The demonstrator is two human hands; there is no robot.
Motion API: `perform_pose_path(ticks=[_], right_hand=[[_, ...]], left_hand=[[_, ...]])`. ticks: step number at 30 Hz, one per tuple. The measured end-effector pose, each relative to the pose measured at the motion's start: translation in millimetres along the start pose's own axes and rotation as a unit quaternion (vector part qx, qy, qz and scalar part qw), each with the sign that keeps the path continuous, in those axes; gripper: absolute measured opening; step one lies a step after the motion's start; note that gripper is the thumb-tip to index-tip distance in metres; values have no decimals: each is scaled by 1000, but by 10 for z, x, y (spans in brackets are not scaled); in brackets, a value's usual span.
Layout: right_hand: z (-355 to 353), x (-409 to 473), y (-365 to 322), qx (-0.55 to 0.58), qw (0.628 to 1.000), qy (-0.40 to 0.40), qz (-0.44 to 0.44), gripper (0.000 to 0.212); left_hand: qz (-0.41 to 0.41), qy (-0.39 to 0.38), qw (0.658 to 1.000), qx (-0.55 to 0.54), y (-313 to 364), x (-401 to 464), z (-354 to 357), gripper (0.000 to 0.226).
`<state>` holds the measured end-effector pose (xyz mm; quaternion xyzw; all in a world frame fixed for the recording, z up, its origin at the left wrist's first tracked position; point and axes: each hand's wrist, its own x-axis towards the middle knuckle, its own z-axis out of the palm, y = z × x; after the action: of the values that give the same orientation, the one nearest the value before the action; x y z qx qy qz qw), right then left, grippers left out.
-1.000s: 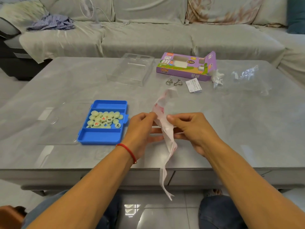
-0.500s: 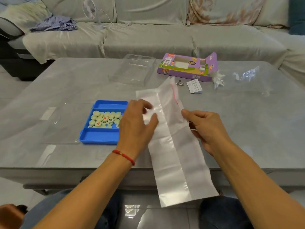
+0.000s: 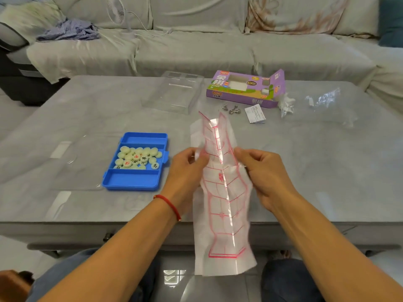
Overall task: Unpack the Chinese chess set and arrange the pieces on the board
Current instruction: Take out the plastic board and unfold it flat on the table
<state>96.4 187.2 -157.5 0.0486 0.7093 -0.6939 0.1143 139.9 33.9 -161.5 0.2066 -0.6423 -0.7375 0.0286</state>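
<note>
A thin plastic board sheet [image 3: 222, 205] with a red printed grid hangs half unfolded above the table's near edge, creased down its middle. My left hand [image 3: 185, 171] pinches its left edge and my right hand [image 3: 261, 171] pinches its right edge, at the same height. To the left stands a blue tray [image 3: 133, 182] on the table. Several pale round chess pieces [image 3: 137, 159] with red and black characters lie in its middle compartment.
A clear plastic lid [image 3: 174, 92] and the opened purple box [image 3: 246, 88] lie at the back of the grey table [image 3: 327, 171]. Metal ring puzzles [image 3: 229, 109], a paper slip [image 3: 255, 114] and crumpled clear wrap [image 3: 322, 101] sit nearby. A sofa runs behind.
The sheet went from a twisted strip to a flat folded band, and now spreads open showing its red grid. Both hands moved to its side edges.
</note>
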Motion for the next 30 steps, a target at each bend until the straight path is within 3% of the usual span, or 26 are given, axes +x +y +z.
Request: perform_pose_path(ticks=[4, 7, 11, 16, 18, 20, 23, 25, 27, 30], right_hand=[[-361, 185, -62, -12, 997, 71, -13, 21], [-699, 334, -8, -79, 990, 117, -25, 28], [-979, 477, 137, -218, 965, 142, -35, 42], [-1078, 523, 249, -362, 916, 154, -82, 27], [-1069, 542, 259, -435, 881, 155, -103, 38], [-1034, 528, 249, -523, 830, 135, -140, 53], [-912, 470, 240, -619, 755, 57, -207, 58], [-850, 521, 345, -664, 720, -38, -199, 63], [-846, 597, 461, -687, 698, -118, -165, 74], [-890, 708, 507, -703, 681, -149, -142, 74]], left_hand=[[-29, 28, 998, -45, 194, 95, -260, 12], [-28, 45, 998, -17, 247, 189, -484, 10], [23, 104, 977, 182, 162, 398, -688, 11], [92, 117, 928, 341, 0, 494, -564, 57], [154, 131, 895, 398, -12, 465, -471, 61], [220, 142, 841, 473, -31, 400, -380, 60], [305, 145, 735, 588, -134, 258, -175, 61], [306, 48, 713, 628, -225, 221, -36, 58], [246, -49, 704, 664, -347, 288, 11, 57], [195, -94, 683, 698, -484, 468, -86, 62]])
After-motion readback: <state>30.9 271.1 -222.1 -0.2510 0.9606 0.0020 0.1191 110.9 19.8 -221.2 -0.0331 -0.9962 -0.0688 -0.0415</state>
